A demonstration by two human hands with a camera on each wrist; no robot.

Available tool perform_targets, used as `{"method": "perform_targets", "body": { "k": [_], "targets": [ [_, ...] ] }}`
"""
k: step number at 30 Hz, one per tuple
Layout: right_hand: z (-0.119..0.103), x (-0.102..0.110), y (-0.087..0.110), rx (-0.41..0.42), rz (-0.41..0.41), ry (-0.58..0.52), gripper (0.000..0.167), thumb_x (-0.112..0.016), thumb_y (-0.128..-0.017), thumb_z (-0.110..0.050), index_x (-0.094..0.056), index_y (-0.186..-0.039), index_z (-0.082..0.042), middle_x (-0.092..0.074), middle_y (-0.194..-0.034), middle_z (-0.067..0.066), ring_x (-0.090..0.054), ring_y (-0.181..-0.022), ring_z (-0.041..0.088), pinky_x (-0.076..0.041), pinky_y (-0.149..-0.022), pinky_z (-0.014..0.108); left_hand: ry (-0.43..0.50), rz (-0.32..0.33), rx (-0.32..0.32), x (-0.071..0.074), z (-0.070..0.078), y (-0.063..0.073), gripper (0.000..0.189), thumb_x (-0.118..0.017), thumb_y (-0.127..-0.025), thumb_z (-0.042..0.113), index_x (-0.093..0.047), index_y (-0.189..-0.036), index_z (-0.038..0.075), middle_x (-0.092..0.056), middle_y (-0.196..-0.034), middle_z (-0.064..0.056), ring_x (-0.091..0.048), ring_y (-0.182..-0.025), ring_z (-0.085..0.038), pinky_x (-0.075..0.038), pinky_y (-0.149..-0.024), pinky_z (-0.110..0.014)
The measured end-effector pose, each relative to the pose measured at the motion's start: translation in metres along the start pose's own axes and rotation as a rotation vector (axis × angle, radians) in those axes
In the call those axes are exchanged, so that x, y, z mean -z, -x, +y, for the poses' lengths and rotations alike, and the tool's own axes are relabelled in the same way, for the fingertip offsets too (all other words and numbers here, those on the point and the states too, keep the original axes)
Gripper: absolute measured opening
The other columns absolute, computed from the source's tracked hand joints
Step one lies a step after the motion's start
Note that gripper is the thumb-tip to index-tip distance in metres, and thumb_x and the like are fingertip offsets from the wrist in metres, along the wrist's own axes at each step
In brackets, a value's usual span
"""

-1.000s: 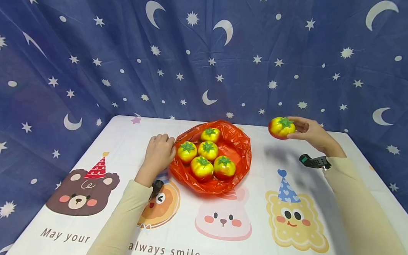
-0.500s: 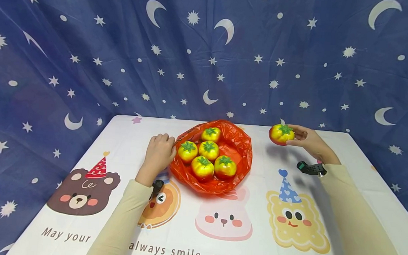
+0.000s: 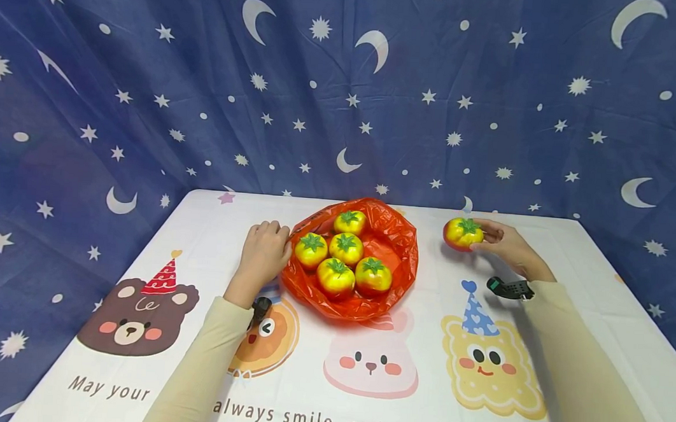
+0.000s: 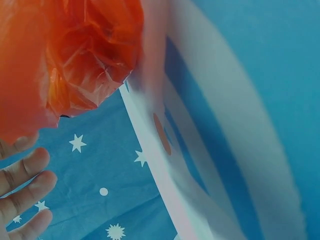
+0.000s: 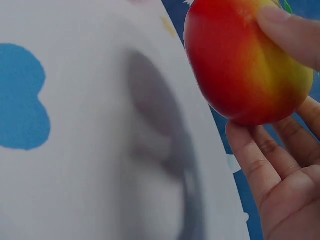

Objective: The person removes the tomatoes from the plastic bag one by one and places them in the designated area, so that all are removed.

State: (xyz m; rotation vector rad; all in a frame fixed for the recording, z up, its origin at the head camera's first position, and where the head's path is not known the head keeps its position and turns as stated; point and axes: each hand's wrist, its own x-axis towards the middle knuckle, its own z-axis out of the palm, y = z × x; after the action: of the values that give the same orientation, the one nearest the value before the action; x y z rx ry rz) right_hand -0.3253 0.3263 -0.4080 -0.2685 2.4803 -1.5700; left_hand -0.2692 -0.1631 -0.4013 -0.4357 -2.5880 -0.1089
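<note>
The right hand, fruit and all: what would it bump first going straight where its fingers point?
Probably the right rim of the red bag, leftward in the head view. Depth is unclear, so the right hand and its fruit might miss it.

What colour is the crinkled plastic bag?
The crinkled plastic bag is red, clearest in the head view.

Head view: from above, facing forward and down over table [image 3: 427, 368] to curtain [image 3: 322, 76]. Left wrist: low, rolled sideways, close to bag [image 4: 92, 45]. Right wrist: likewise rolled, close to fruit [image 5: 235, 65] (bag and fruit both recur in head view, farther off).
</note>
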Motion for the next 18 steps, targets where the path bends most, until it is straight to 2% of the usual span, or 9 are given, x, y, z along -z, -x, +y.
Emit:
{"method": "perform_targets", "body": {
  "k": [2,4,6,9,11,14,18],
  "targets": [
    [0.002,-0.001,-0.001,-0.019,0.004,0.028,0.074,-0.069,-0.083,-0.018,-0.029,-0.143,0.003,-0.045,-0.132,0.000,-0.047,-0.103,-0.010,-0.042,-0.089,0.007,0.001,0.002,0.000,0.000,0.000,0.000,0.013,-0.060,-0.084,0.014,-0.063,-0.086,0.001,-0.061,-0.082,-0.015,-0.057,-0.080,-0.032,-0.046,-0.080,-0.046],
    [0.003,-0.003,-0.002,-0.042,0.005,0.051,0.075,-0.069,-0.084,-0.020,-0.029,-0.143,0.001,-0.040,-0.140,0.012,-0.047,-0.110,-0.001,-0.042,-0.097,0.015,0.002,0.000,0.000,0.000,0.000,0.000,0.013,-0.060,-0.084,0.014,-0.063,-0.086,0.001,-0.060,-0.083,-0.014,-0.057,-0.080,-0.032,-0.046,-0.080,-0.046],
    [0.003,-0.004,-0.003,-0.059,0.004,0.065,0.076,-0.070,-0.083,-0.022,-0.029,-0.144,0.000,-0.034,-0.146,0.019,-0.045,-0.120,0.011,-0.037,-0.106,0.026,0.002,-0.002,0.001,0.000,0.000,0.001,0.014,-0.060,-0.084,0.014,-0.063,-0.086,0.001,-0.060,-0.083,-0.015,-0.057,-0.080,-0.033,-0.045,-0.080,-0.046],
    [0.004,-0.007,-0.004,-0.070,-0.004,0.089,0.077,-0.069,-0.084,-0.022,-0.028,-0.144,0.001,-0.030,-0.149,0.022,-0.037,-0.131,0.029,-0.029,-0.111,0.042,0.002,-0.008,0.003,0.000,0.000,0.001,0.014,-0.060,-0.084,0.014,-0.063,-0.087,0.001,-0.060,-0.083,-0.015,-0.057,-0.081,-0.033,-0.045,-0.080,-0.045],
    [0.005,-0.008,-0.004,-0.068,-0.012,0.100,0.076,-0.069,-0.084,-0.021,-0.028,-0.144,0.001,-0.029,-0.149,0.024,-0.033,-0.134,0.036,-0.026,-0.110,0.046,0.005,-0.010,0.005,0.000,0.000,0.000,0.014,-0.060,-0.084,0.015,-0.063,-0.087,0.001,-0.061,-0.084,-0.015,-0.057,-0.081,-0.033,-0.045,-0.081,-0.045],
    [0.007,-0.010,-0.004,-0.061,-0.023,0.119,0.076,-0.068,-0.085,-0.021,-0.028,-0.144,0.002,-0.028,-0.149,0.025,-0.031,-0.135,0.040,-0.025,-0.110,0.050,0.006,-0.009,0.004,0.001,0.000,0.000,0.015,-0.060,-0.084,0.015,-0.063,-0.088,0.001,-0.061,-0.084,-0.015,-0.057,-0.081,-0.033,-0.045,-0.081,-0.045],
    [0.009,-0.011,-0.006,-0.078,-0.033,0.122,0.076,-0.068,-0.084,-0.022,-0.028,-0.144,0.001,-0.028,-0.150,0.024,-0.032,-0.135,0.039,-0.025,-0.111,0.048,0.005,-0.006,0.001,0.001,0.000,0.000,0.015,-0.059,-0.084,0.015,-0.063,-0.088,0.001,-0.061,-0.084,-0.015,-0.057,-0.081,-0.033,-0.045,-0.080,-0.045]
  ]
}}
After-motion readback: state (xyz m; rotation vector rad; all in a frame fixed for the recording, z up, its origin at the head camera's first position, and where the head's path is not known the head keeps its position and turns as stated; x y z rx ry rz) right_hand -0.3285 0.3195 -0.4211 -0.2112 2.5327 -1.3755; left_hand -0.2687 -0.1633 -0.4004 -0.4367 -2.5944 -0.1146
